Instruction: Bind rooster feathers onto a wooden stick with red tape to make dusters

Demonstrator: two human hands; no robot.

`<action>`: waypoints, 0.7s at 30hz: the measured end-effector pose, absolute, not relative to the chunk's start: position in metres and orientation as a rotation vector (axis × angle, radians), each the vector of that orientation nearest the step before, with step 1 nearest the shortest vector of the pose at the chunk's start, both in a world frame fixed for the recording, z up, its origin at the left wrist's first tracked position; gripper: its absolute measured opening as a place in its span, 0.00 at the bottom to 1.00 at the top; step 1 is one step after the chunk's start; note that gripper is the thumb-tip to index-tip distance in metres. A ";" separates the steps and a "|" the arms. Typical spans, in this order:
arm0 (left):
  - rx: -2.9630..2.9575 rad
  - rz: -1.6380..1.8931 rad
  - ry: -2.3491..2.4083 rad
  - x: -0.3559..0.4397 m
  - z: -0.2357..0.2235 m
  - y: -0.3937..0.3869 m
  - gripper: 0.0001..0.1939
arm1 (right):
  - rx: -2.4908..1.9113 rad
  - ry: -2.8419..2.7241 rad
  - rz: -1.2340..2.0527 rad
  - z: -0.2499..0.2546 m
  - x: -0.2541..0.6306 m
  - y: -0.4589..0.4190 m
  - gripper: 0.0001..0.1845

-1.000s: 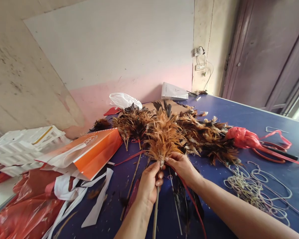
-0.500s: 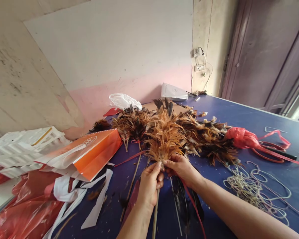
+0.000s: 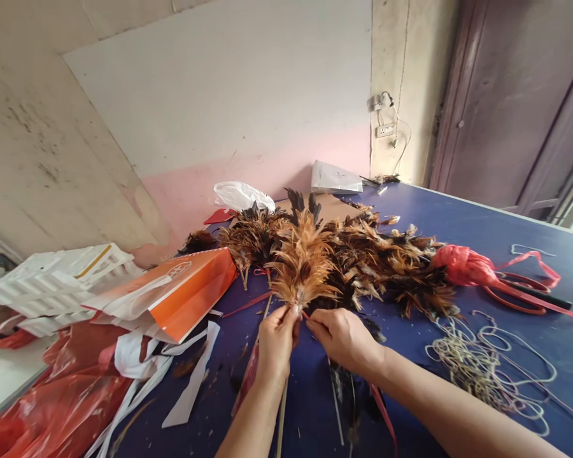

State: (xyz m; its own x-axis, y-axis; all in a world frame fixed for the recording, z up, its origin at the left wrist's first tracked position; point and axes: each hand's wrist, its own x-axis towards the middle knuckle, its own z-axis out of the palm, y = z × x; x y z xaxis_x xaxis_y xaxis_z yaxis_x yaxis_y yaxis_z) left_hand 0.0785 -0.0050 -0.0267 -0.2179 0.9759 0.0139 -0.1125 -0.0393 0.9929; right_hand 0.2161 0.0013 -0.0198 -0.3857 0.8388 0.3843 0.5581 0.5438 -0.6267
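Observation:
My left hand (image 3: 275,343) is closed around a thin stick at the base of a tuft of orange-brown feathers (image 3: 302,264). The stick's lower end (image 3: 281,423) runs down past my left wrist. My right hand (image 3: 344,337) pinches a red plastic strip (image 3: 384,416) right beside that base, the strip trailing back under my right forearm. Both hands meet over the blue table (image 3: 463,222), in front of a heap of brown and black feathers (image 3: 377,257).
An orange and white paper bag (image 3: 186,289), white plastic crates (image 3: 52,286) and red plastic sheeting (image 3: 52,394) lie at the left. A bundle of red plastic strip (image 3: 463,266) and a tangle of pale string (image 3: 482,366) sit at the right. A white bag (image 3: 241,194) is by the wall.
Both hands and the feather tuft have shifted slightly left. My right hand has drawn back from the feather base and now pinches the red strip beside it.

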 end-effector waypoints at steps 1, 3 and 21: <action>1.111 1.434 1.295 0.079 -0.026 -0.006 0.15 | -1.061 -2.148 0.428 -0.017 0.217 -0.001 0.16; 1.330 1.424 1.349 0.082 -0.023 -0.011 0.13 | -0.946 -2.197 0.342 -0.010 0.220 -0.003 0.15; 2.284 1.232 1.543 0.098 -0.008 -0.036 0.09 | -0.958 -2.155 0.388 0.014 0.235 -0.021 0.16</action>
